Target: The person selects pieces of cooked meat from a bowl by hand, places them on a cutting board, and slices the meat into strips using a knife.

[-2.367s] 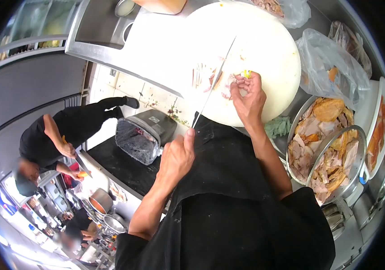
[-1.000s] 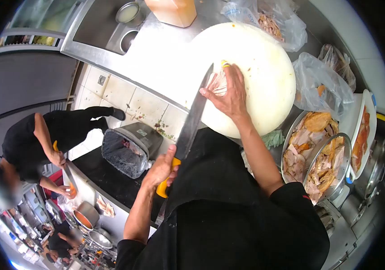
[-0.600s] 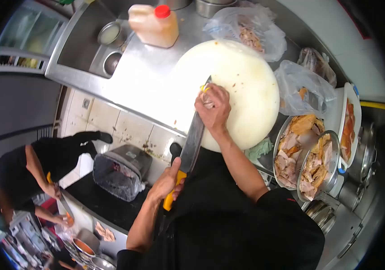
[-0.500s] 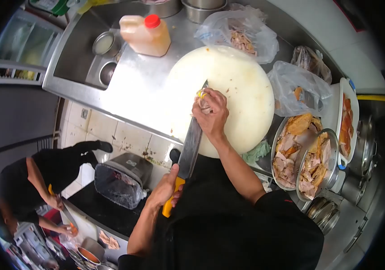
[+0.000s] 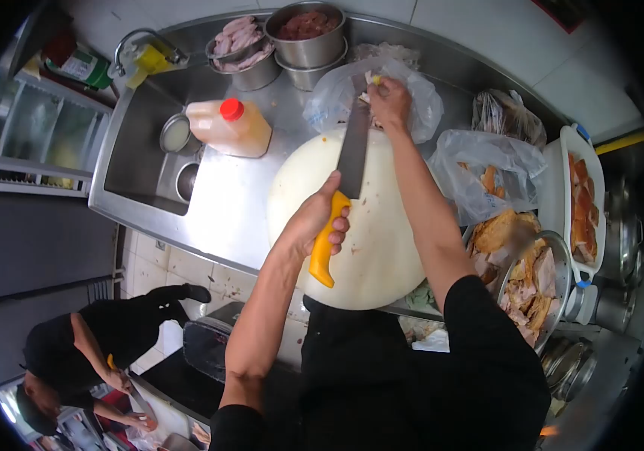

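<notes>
My left hand (image 5: 314,218) is wrapped round the yellow handle of a large knife (image 5: 353,154). The blade points away from me across the round white chopping board (image 5: 299,177), its tip over an open clear plastic bag (image 5: 328,105). My right hand (image 5: 391,105) is closed at the blade's far end, above that bag. Pale chopped meat (image 5: 365,98) with a bit of yellow shows at its fingers; the palm side is hidden. Small scraps lie on the board.
A red-capped jug (image 5: 230,128) stands left of the board, beside the sink (image 5: 135,177). Metal pots of raw meat (image 5: 308,26) stand at the back. On the right are another plastic bag (image 5: 487,165), a bowl of cooked meat (image 5: 536,286) and a white tray (image 5: 568,143). A co-worker (image 5: 85,338) cuts at lower left.
Both hands and the knife have moved forward, from the board's near side to the plastic bag behind it. The meat at my right hand has gone along. My view has shifted too.
</notes>
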{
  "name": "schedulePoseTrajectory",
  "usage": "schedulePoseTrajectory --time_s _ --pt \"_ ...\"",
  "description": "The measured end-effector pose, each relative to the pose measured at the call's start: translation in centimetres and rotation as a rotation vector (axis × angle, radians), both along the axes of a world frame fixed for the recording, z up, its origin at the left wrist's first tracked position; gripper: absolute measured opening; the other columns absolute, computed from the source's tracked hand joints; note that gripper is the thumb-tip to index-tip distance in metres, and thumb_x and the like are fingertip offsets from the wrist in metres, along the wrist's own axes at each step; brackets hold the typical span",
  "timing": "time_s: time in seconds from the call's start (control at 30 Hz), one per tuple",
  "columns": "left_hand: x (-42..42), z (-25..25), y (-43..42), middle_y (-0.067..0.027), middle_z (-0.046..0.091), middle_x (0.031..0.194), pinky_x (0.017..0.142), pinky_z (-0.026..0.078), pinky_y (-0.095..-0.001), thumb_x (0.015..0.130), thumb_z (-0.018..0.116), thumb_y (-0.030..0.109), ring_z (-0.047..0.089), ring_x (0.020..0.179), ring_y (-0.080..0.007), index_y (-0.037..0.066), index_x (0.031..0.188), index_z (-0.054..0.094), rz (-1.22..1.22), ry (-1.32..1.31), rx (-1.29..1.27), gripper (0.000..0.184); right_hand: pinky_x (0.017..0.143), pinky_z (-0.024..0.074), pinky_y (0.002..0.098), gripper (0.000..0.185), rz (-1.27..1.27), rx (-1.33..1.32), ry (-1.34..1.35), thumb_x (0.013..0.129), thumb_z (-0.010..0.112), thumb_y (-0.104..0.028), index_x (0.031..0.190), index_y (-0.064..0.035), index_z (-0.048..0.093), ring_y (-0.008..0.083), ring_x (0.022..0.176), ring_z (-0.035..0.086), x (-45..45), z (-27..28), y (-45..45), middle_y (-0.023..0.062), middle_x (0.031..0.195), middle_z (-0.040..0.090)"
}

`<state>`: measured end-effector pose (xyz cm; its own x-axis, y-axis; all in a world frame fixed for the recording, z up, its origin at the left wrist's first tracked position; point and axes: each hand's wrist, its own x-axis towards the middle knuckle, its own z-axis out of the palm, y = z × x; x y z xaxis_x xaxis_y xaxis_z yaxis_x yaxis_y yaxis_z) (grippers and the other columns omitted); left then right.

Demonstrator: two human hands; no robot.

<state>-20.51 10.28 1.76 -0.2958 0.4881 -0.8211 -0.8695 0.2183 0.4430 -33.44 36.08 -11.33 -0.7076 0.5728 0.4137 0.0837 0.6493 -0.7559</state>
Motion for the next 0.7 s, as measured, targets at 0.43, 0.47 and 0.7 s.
schedulePoseTrajectory --time_s 0.43,0.47,0.7 --pt "5.6 1.3 -6.1 0.0023 0.037 0.049 0.031 0.033 -0.0265 0.099 0.041 0.068 0.036 0.032 -0.0106 0.010 0.075 0.047 0.070 0.130 -0.264 0.062 0.077 0.0576 0.0450 0.019 0.209 -0.407 -0.207 0.089 0.069 -0.020 0.090 -0.0010 0.069 0.0309 0.081 0.072 1.4 1.7 0.9 0.0177 0.086 0.071" --pt "6.4 1.7 -6.6 0.0021 0.038 0.049 0.031 0.033 -0.0260 0.099 0.042 0.067 0.036 0.032 -0.0107 0.010 0.075 0.047 0.051 0.153 -0.283 0.062 0.076 0.0570 0.0446 0.018 0.126 -0.356 -0.120 0.087 0.070 -0.018 0.092 -0.0014 0.068 0.0305 0.082 0.071 2.3 2.7 -0.5 0.0166 0.087 0.070" --pt "12.3 3.4 -13.1 0.0005 0.038 0.046 0.032 0.032 -0.0259 0.094 0.044 0.074 0.036 0.031 -0.0112 0.011 0.072 0.047 0.034 0.297 -0.407 0.067 0.094 0.0519 0.0410 0.026 0.024 -0.137 0.351 0.081 0.077 -0.012 0.104 -0.0026 0.072 0.0334 0.106 0.064 18.6 13.7 -7.1 0.0156 0.111 0.068"
